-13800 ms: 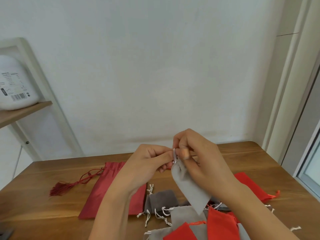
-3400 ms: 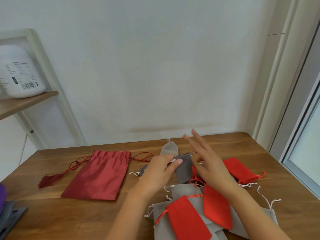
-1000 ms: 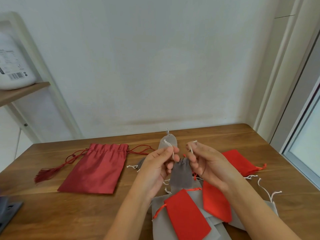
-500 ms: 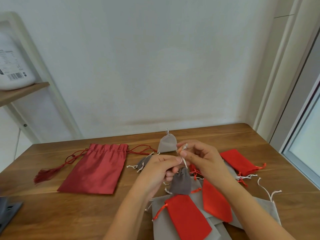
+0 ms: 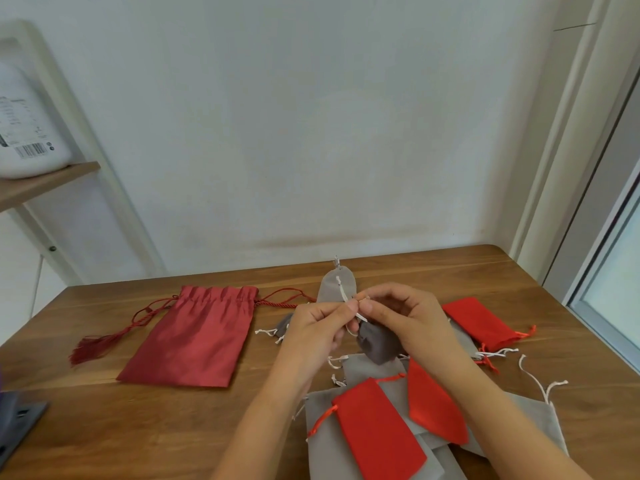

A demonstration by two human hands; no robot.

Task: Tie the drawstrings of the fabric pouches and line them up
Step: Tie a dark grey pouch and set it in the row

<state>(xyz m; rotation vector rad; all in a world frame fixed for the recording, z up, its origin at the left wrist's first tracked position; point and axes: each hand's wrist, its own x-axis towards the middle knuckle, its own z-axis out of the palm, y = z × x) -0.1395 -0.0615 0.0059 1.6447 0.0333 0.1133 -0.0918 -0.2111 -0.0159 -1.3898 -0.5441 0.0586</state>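
The wooden table (image 5: 104, 427) bears a dark red pouch (image 5: 194, 341) — and a heap of grey and red pouches (image 5: 374, 427).

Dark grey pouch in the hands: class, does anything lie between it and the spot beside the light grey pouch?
Nothing visible. The left hand and right hand hold the dark grey pouch just before the light grey pouch, with bare table beside it.

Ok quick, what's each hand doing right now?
Left hand: pinches the white drawstring of the dark grey pouch.
Right hand: pinches that drawstring too.

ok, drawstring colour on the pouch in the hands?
A white drawstring cord, on the small dark grey fabric pouch; head view.
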